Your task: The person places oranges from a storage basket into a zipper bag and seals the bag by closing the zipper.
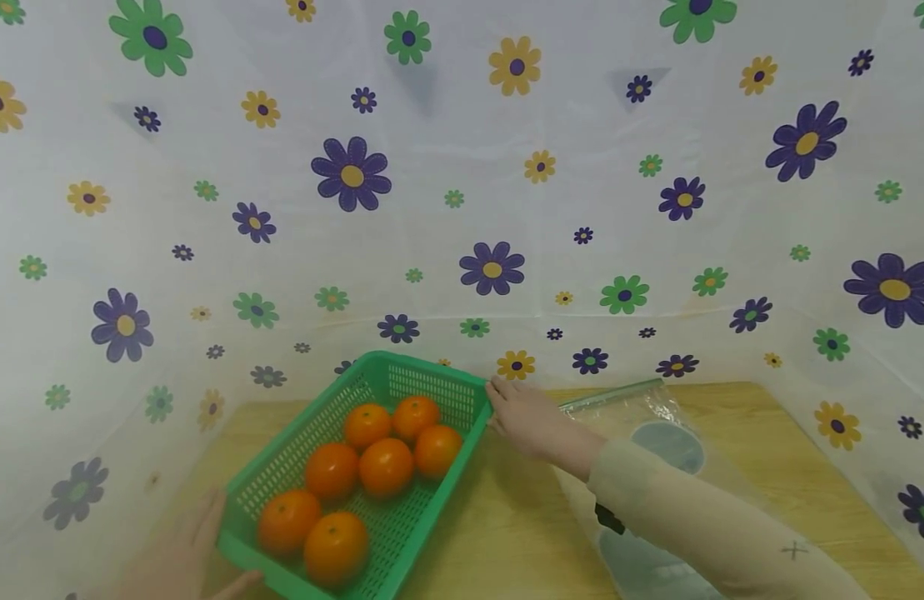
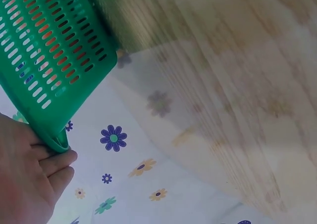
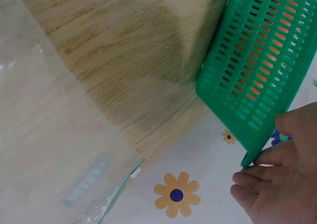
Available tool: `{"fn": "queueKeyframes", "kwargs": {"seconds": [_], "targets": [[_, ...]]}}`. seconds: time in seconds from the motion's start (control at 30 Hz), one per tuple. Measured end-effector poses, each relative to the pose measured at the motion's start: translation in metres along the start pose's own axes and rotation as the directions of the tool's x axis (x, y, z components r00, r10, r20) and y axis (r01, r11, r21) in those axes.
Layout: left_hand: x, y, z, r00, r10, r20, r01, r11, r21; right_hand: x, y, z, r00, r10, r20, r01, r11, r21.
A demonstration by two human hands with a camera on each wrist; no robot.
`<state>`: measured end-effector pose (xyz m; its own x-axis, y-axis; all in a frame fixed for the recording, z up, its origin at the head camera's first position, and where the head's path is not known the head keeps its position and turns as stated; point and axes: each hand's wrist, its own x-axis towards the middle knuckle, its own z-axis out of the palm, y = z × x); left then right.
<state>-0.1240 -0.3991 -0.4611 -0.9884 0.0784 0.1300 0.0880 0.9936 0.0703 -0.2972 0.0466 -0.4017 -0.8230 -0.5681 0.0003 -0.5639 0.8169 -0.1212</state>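
Note:
A green plastic basket [image 1: 441,502] with slotted walls stands slantwise left of centre in the head view. Several oranges [image 1: 387,468] lie inside it. My left hand [image 1: 178,546] holds the basket's near left corner; in the left wrist view its fingers [image 2: 58,165] curl under the rim. At the far right corner my right hand [image 1: 532,421] grips the rim, and the right wrist view shows the thumb against the wall with fingers [image 3: 260,177] below the lip. Whether the basket's base touches the table cannot be told.
A clear zip bag [image 1: 581,492] lies flat on the wooden table [image 1: 506,533], partly under my right forearm. White flower-patterned sheeting [image 1: 447,233] rises behind the table and along both sides.

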Motion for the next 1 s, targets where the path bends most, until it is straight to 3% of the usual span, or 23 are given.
{"fn": "queueKeyframes", "kwargs": {"seconds": [0.33,0.7,1.0], "targets": [[-0.003,0.003,0.004,1.000,0.015,-0.011,-0.015,0.999,0.038,-0.008,-0.010,-0.001,1.000,0.012,-0.008,-0.012,1.000,-0.012],[-0.004,0.008,-0.001,1.000,0.003,-0.006,-0.002,0.998,0.058,-0.024,-0.030,0.008,0.997,0.079,0.019,-0.081,0.990,0.112],[-0.004,0.010,0.002,1.000,-0.010,-0.023,0.011,0.998,0.067,-0.023,-0.034,0.008,0.998,0.070,0.004,-0.070,0.975,0.209]]}}
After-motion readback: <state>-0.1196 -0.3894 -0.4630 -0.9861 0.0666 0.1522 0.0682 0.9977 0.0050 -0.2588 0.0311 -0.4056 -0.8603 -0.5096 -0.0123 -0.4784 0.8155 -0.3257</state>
